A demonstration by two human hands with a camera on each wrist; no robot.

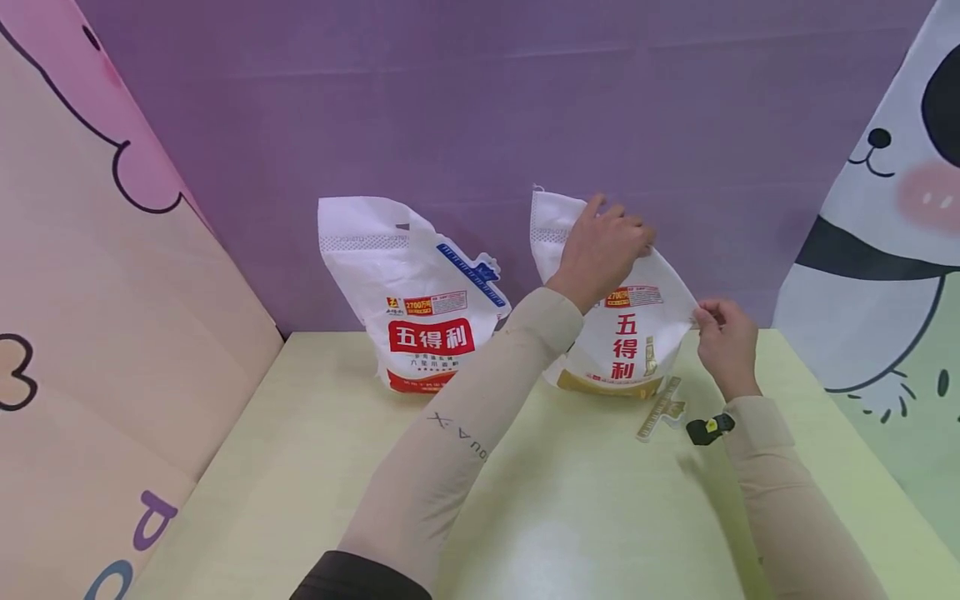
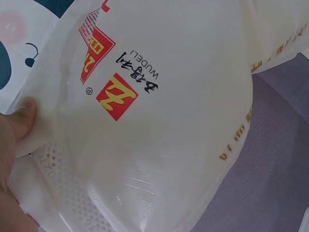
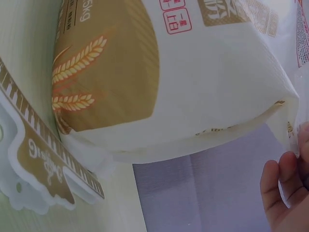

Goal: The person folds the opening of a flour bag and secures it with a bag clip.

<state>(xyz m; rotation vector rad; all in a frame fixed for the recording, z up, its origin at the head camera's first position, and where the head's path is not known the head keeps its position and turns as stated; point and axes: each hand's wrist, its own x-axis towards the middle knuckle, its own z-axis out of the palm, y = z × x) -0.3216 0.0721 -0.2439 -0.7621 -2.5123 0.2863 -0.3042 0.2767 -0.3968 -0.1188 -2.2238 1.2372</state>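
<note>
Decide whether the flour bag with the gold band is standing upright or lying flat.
Upright. The gold-banded flour bag stands on its base on the table, with the left hand holding its top and the right hand pinching its side edge.

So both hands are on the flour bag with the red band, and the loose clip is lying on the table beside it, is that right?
Not quite. Both hands, left hand and right hand, are on the gold-banded flour bag, as the head view shows. The red-banded bag stands untouched to its left. The loose clip does lie on the table beside the gold-banded one.
</note>
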